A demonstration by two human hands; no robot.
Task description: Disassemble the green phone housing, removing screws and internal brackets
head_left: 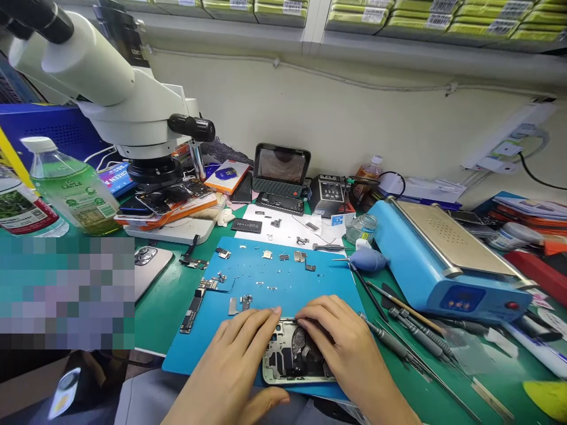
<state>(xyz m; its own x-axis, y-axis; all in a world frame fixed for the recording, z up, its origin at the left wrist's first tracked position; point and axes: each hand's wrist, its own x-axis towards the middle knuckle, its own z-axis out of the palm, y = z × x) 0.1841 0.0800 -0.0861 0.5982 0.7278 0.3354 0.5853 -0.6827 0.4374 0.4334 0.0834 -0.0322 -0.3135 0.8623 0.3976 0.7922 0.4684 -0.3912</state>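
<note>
An opened phone housing (283, 366) lies on the blue mat near its front edge, with its inner metal plates and dark parts showing. My left hand (237, 360) holds its left side, fingertips at the far edge and thumb by the near edge. Over the right side bends my right hand (343, 345), its thumb and fingertips drawn together at the housing's far rim. Whatever lies between those right fingertips is hidden. Beyond my hands, small metal brackets (300, 256), several tiny screws and a long circuit board (191, 313) are spread on the blue mat (252, 277).
A microscope (146, 118) rises at the left above stacked phones. To the right are a blue heating-plate machine (443, 260), a blue air blower (367, 260) and several screwdrivers (390, 339). A battery (247, 225) lies behind the mat; bottles (71, 189) stand far left.
</note>
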